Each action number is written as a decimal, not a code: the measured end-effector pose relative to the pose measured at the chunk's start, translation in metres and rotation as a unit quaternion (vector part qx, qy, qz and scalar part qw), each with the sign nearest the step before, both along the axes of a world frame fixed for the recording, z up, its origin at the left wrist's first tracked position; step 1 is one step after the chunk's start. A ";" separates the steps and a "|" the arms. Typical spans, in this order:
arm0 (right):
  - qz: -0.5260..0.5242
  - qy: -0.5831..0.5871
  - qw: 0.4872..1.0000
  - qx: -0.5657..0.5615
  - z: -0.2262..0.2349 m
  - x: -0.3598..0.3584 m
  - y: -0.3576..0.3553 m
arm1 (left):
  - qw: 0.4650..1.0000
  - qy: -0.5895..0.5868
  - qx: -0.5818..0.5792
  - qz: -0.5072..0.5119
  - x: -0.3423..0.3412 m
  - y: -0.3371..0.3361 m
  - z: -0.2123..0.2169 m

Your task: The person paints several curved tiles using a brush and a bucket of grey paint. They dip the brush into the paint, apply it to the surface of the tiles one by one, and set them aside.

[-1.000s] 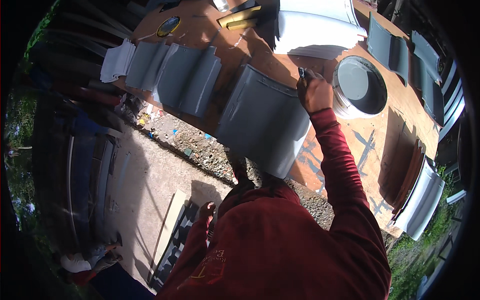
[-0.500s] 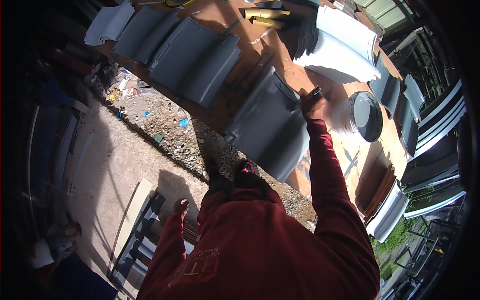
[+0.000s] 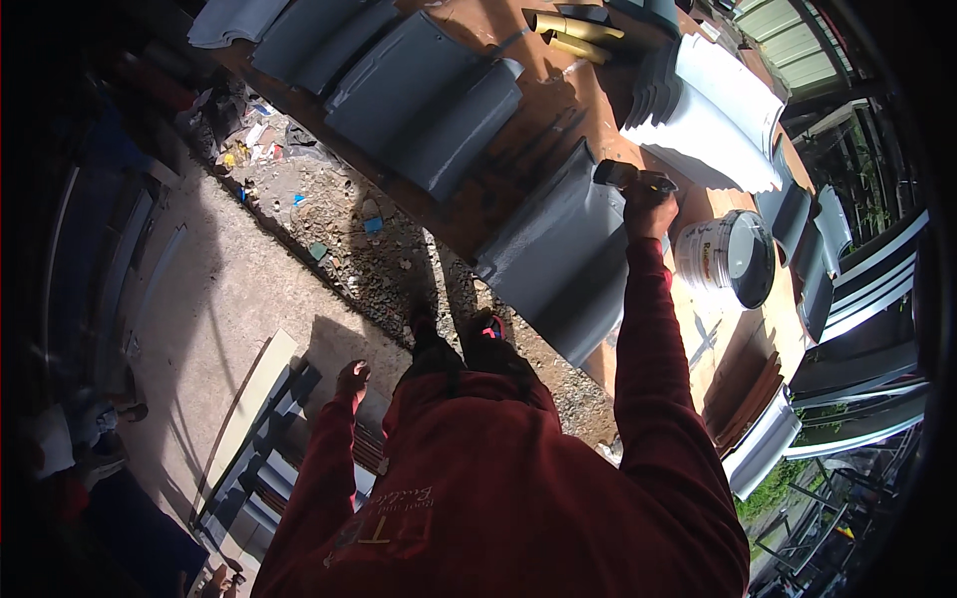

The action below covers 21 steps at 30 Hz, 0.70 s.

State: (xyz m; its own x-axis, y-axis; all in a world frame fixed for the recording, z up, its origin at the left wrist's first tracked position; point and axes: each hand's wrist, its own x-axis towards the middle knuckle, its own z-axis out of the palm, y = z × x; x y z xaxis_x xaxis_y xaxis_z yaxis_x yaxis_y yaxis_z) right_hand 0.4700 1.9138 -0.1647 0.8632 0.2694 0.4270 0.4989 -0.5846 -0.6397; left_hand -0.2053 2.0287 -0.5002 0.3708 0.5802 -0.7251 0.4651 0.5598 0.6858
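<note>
My right hand (image 3: 650, 211) is closed around a paintbrush (image 3: 616, 174). The dark brush head points left, above the upper right corner of a grey-painted roof tile (image 3: 558, 259) lying on the orange-brown work table (image 3: 558, 105). I cannot tell whether the bristles touch it. Right of this hand stands an open paint bucket (image 3: 703, 254), a white tub with grey paint inside and down its rim. My left hand (image 3: 354, 379) hangs low beside my body, fingers curled, with nothing visible in it.
More grey tiles (image 3: 424, 105) lie at the table's far left. Beyond my right hand is a stack of tiles (image 3: 713, 110), sunlit white, near gold-coloured curved pieces (image 3: 578, 35). Rubble (image 3: 369, 239) covers the ground along the table. Part of another person (image 3: 130, 518) shows at lower left.
My right hand has lifted slightly and turned, so the brush head now shows left of it. My left hand has risen a little. The whole view has shifted slightly.
</note>
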 end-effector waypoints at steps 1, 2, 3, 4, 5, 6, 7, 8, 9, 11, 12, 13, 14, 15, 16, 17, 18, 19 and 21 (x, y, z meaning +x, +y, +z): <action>0.000 0.000 1.000 -0.004 0.002 -0.001 0.000 | 1.000 0.000 -0.004 0.000 -0.003 -0.005 0.001; 0.021 -0.038 0.999 -0.008 0.005 -0.002 0.001 | 1.000 0.024 -0.011 0.010 -0.006 -0.010 0.003; 0.043 -0.077 0.996 -0.011 0.007 -0.003 0.002 | 0.998 0.048 -0.019 0.020 -0.008 -0.015 0.004; 0.055 -0.056 0.996 -0.034 -0.002 0.000 -0.007 | 0.999 0.045 -0.024 0.013 -0.008 -0.016 0.001; 0.080 -0.046 0.995 -0.043 -0.008 -0.012 -0.004 | 0.991 0.101 -0.005 -0.089 -0.016 -0.014 0.000; 0.114 -0.067 0.989 -0.066 -0.012 -0.025 -0.009 | 0.969 0.154 0.013 -0.190 -0.021 -0.013 -0.001; 0.154 -0.087 0.980 -0.087 -0.012 -0.053 -0.006 | 0.970 0.155 0.011 -0.186 -0.028 -0.016 -0.005; 0.195 -0.041 0.979 -0.048 -0.012 -0.084 -0.007 | 0.982 0.130 0.012 -0.133 -0.035 -0.021 -0.009; 0.235 0.007 0.972 -0.006 -0.012 -0.116 -0.012 | 0.991 0.105 0.016 -0.081 -0.040 -0.024 -0.009; 0.285 0.148 0.946 -0.030 0.007 -0.182 -0.015 | 0.995 0.087 -0.027 -0.031 -0.041 -0.028 -0.020; 0.332 0.184 0.925 -0.033 0.013 -0.201 -0.021 | 0.991 0.112 0.001 -0.078 -0.043 -0.024 -0.025; 0.378 0.216 0.900 -0.035 0.018 -0.211 -0.021 | 0.983 0.133 0.031 -0.125 -0.041 -0.018 -0.032; 0.380 0.213 0.899 -0.038 0.024 -0.219 -0.015 | 0.977 0.144 0.041 -0.152 -0.036 -0.012 -0.034; 0.386 0.176 0.905 -0.019 0.030 -0.225 -0.008 | 0.978 0.141 0.041 -0.148 -0.031 -0.010 -0.035; 0.387 0.134 0.912 -0.009 0.030 -0.230 -0.003 | 0.989 0.111 0.023 -0.094 -0.015 -0.010 -0.037; 0.386 0.129 0.914 -0.013 0.030 -0.228 0.003 | 0.995 0.088 0.010 -0.040 -0.006 -0.008 -0.038; 0.370 0.055 0.927 -0.040 0.029 -0.222 0.011 | 0.995 0.085 0.013 -0.048 0.002 -0.003 -0.038; 0.352 -0.019 0.933 -0.066 0.028 -0.220 0.016 | 0.996 0.078 0.012 -0.049 0.005 0.000 -0.040; 0.359 0.045 0.929 -0.080 0.018 -0.225 0.010 | 0.991 0.085 0.060 -0.087 0.014 0.011 -0.042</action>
State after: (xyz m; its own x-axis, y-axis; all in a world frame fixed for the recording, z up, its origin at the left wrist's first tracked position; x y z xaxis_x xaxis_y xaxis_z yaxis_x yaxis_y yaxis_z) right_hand 0.2447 1.9237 -0.1463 0.4662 0.8437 0.2661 0.7460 -0.2132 -0.6309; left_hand -0.1911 2.0394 -0.5420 0.3506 0.6045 -0.7153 0.6621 0.3802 0.6458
